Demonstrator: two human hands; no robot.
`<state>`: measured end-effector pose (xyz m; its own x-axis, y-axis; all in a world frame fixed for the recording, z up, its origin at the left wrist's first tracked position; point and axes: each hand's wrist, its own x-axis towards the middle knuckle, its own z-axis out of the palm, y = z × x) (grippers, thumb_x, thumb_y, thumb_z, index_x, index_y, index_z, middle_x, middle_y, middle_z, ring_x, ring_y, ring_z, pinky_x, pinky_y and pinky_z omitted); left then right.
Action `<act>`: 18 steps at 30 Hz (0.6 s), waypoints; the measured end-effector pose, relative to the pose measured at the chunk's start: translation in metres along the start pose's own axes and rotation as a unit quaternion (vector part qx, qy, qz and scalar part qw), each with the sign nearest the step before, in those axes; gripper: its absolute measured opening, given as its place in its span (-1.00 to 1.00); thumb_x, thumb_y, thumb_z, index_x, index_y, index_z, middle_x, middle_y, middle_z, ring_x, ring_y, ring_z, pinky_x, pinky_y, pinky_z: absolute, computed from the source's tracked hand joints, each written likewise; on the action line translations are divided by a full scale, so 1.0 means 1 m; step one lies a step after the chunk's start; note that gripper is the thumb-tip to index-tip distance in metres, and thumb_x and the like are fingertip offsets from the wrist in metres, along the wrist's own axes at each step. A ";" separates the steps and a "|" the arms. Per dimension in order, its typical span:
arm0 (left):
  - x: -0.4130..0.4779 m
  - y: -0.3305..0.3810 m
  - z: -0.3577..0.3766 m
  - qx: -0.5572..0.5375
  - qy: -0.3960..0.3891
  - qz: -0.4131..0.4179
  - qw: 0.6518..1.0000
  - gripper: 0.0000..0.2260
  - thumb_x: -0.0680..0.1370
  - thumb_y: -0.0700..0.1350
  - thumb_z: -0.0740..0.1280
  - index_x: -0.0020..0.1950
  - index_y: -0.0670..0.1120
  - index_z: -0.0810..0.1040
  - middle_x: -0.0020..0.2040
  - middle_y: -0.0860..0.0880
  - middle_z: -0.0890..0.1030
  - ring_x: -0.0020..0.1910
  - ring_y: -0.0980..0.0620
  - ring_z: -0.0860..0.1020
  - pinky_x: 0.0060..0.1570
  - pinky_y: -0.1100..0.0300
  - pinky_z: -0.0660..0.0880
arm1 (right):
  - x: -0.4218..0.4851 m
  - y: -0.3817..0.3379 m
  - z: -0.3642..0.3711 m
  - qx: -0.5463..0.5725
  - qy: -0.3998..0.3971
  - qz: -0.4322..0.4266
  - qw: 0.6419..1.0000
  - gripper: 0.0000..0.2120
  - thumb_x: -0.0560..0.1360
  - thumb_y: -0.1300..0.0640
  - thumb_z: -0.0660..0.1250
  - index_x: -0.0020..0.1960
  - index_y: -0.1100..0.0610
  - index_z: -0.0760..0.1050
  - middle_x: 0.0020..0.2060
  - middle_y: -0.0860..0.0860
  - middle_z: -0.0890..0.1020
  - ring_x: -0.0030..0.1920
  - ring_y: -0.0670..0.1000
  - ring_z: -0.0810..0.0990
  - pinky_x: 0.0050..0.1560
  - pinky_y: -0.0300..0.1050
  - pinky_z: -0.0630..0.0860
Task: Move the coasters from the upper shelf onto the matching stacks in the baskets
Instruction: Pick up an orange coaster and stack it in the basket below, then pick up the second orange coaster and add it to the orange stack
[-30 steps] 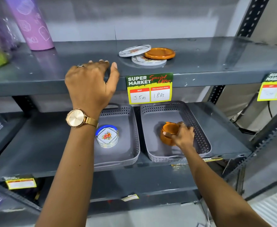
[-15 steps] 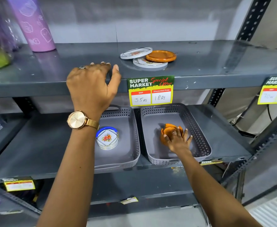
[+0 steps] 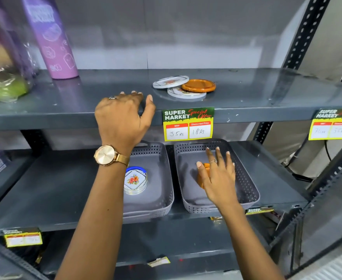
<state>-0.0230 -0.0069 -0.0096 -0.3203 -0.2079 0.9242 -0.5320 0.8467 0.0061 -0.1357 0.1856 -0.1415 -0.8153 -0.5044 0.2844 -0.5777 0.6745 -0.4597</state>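
On the upper shelf (image 3: 247, 98) lie an orange coaster (image 3: 198, 85) and two white floral coasters, one tilted on top (image 3: 170, 82) and one underneath (image 3: 186, 93). My left hand (image 3: 123, 116) rests on the shelf's front edge, left of them, holding nothing. In the left grey basket (image 3: 162, 203) stands a stack of white floral coasters (image 3: 134, 180). In the right grey basket (image 3: 249, 190) sits the orange stack (image 3: 203, 174), mostly hidden by my right hand (image 3: 218, 176), which hovers over it with fingers spread.
A purple bottle (image 3: 51, 41) and bagged goods (image 3: 2, 67) stand at the upper shelf's left. Price tags (image 3: 188, 123) hang from the shelf edge. A perforated metal upright (image 3: 305, 33) rises at the right.
My right hand has let go of the orange coaster on the basket stack and lifted off with fingers spread. My left hand has stayed on the shelf edge.
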 end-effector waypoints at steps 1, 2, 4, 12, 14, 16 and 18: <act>0.000 0.000 -0.001 0.001 -0.006 -0.003 1.000 -0.57 0.60 0.07 0.09 -0.20 -0.09 0.66 -0.37 -0.09 0.64 -0.26 -0.14 0.63 -0.28 0.10 0.42 | -0.012 -0.013 -0.012 0.021 0.027 -0.024 0.999 -0.25 0.47 -0.32 -0.23 0.54 0.02 0.13 0.55 0.06 0.15 0.57 0.11 -0.05 0.53 0.10 -0.03; 0.001 0.000 -0.001 0.002 -0.013 -0.005 1.000 -0.56 0.60 0.08 0.08 -0.20 -0.09 0.66 -0.38 -0.09 0.64 -0.28 -0.14 0.62 -0.29 0.10 0.42 | -0.024 -0.024 -0.025 0.044 0.049 -0.047 0.997 -0.29 0.49 -0.31 -0.20 0.52 0.01 0.16 0.54 0.04 0.20 0.56 0.07 0.00 0.53 0.05 0.03; 0.001 0.000 -0.002 0.001 -0.022 -0.007 1.000 -0.55 0.60 0.08 0.07 -0.22 -0.10 0.66 -0.39 -0.09 0.63 -0.31 -0.14 0.61 -0.31 0.10 0.41 | -0.045 -0.046 -0.050 0.091 0.088 -0.089 0.988 -0.38 0.54 -0.26 -0.11 0.48 0.00 0.25 0.47 -0.03 0.32 0.51 -0.03 0.13 0.47 -0.05 0.17; 0.004 0.000 -0.006 0.003 -0.073 -0.025 0.997 -0.51 0.58 0.13 0.00 -0.24 -0.08 0.63 -0.37 -0.07 0.62 -0.32 -0.12 0.60 -0.34 0.10 0.44 | -0.032 -0.103 -0.132 0.153 0.248 -0.214 0.932 -0.62 0.60 -0.08 0.11 0.28 0.08 0.49 0.17 -0.03 0.56 0.20 -0.02 0.43 0.20 -0.36 0.26; 0.005 0.000 -0.006 0.003 -0.084 -0.027 0.996 -0.51 0.57 0.13 0.00 -0.23 -0.07 0.62 -0.37 -0.06 0.62 -0.32 -0.11 0.60 -0.34 0.10 0.44 | -0.004 -0.112 -0.143 0.141 0.254 -0.218 0.932 -0.61 0.59 -0.08 0.17 0.31 0.10 0.47 0.19 0.01 0.56 0.23 0.03 0.43 0.20 -0.28 0.28; 0.005 -0.001 -0.006 0.005 -0.094 -0.029 0.995 -0.51 0.57 0.14 -0.01 -0.20 -0.06 0.63 -0.34 -0.05 0.63 -0.30 -0.10 0.61 -0.32 0.10 0.45 | 0.029 -0.117 -0.150 0.114 0.225 -0.196 0.948 -0.52 0.55 -0.12 0.23 0.37 0.13 0.40 0.25 0.07 0.52 0.29 0.09 0.39 0.22 -0.18 0.28; 0.005 -0.001 -0.006 0.002 -0.105 -0.030 0.994 -0.50 0.57 0.14 -0.02 -0.17 -0.07 0.65 -0.31 -0.05 0.65 -0.28 -0.10 0.62 -0.31 0.10 0.46 | 0.061 -0.118 -0.153 0.105 0.157 -0.151 0.970 -0.34 0.48 -0.17 0.32 0.46 0.13 0.26 0.33 0.12 0.46 0.36 0.13 0.34 0.28 -0.06 0.30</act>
<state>-0.0195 -0.0056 -0.0027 -0.4447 -0.3566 0.8216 -0.5582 0.8277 0.0572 -0.1235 0.1576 0.0589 -0.6004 -0.4503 0.6609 -0.7987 0.3798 -0.4668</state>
